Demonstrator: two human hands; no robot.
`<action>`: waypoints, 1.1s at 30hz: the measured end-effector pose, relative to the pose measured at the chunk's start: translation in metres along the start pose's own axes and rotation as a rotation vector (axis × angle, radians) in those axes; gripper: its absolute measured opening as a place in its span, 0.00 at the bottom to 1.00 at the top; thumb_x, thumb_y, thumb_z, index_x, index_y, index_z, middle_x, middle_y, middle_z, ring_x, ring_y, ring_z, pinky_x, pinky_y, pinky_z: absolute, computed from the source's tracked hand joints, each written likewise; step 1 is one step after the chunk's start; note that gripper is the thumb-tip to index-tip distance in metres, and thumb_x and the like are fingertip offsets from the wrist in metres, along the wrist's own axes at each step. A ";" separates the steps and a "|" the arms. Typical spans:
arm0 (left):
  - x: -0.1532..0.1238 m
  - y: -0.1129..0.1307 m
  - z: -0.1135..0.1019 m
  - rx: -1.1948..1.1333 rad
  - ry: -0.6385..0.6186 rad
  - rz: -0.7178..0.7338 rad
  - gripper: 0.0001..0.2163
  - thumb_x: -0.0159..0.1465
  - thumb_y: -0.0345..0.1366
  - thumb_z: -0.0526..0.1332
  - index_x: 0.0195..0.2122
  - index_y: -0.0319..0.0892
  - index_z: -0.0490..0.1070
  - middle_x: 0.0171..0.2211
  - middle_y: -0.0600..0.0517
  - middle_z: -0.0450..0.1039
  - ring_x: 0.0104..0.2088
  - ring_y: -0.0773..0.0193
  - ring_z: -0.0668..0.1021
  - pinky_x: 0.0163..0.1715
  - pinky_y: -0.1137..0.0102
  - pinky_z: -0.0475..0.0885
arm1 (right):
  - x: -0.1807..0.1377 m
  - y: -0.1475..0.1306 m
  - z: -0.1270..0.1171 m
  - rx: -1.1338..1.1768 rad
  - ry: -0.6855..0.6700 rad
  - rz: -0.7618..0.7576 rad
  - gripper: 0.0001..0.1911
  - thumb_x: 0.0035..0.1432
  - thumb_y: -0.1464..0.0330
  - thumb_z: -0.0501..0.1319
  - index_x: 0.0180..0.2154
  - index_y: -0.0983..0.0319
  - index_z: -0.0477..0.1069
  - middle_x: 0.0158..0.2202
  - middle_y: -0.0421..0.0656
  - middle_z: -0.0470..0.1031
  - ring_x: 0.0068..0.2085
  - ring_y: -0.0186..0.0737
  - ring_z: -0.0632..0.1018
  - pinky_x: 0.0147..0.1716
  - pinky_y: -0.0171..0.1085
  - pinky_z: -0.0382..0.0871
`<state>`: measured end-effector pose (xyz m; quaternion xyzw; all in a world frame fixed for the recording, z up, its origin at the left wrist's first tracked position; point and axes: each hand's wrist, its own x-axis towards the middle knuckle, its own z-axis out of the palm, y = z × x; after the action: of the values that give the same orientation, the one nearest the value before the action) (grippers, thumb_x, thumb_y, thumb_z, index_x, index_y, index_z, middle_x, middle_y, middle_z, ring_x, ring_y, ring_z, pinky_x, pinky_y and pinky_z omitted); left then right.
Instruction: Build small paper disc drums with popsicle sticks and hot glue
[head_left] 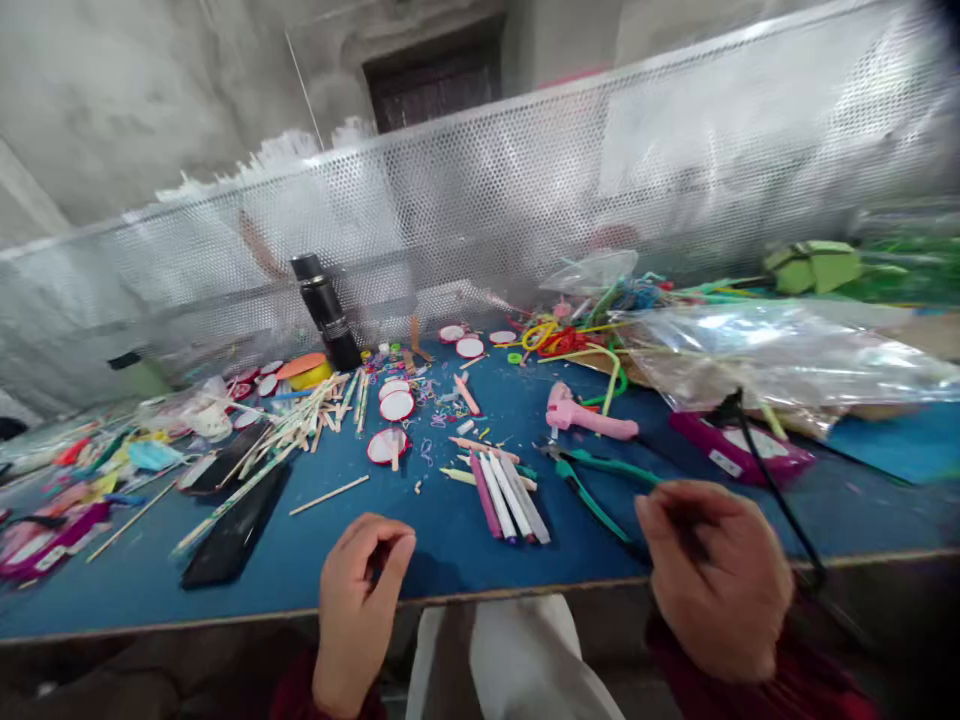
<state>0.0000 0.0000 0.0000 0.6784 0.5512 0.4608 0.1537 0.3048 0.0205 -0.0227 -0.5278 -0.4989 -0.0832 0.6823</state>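
My left hand (364, 600) is at the table's front edge, its fingers curled in to the thumb, and I see nothing in it. At the right, my right hand (716, 575) is also closed, with nothing visible in its fingers. Just beyond it lie pliers with green handles (600, 500) and a pink glue gun (592, 415). Between my hands, several markers (510, 500) in purple, white and grey lie side by side on the blue table (450, 565). A thin wooden stick (330, 495) rests beyond my left hand.
A black phone (236, 530) and a pile of wooden sticks (322, 415) lie at the left. Farther back stands a black spray can (326, 312). White discs with red rims (396, 405) are scattered mid-table. Clear plastic bags (772, 345) and a purple box (739, 450) are at the right.
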 end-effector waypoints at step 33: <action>0.055 0.021 0.017 0.667 -0.083 -0.203 0.08 0.65 0.43 0.65 0.39 0.44 0.72 0.40 0.50 0.77 0.40 0.58 0.78 0.36 0.67 0.66 | 0.008 -0.006 0.004 0.027 -0.043 0.104 0.15 0.52 0.62 0.69 0.38 0.66 0.74 0.30 0.45 0.74 0.27 0.38 0.75 0.28 0.37 0.67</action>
<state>0.0251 0.0467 0.0313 0.6511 0.7293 0.2099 -0.0088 0.3025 0.0242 -0.0132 -0.5455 -0.4864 -0.0293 0.6818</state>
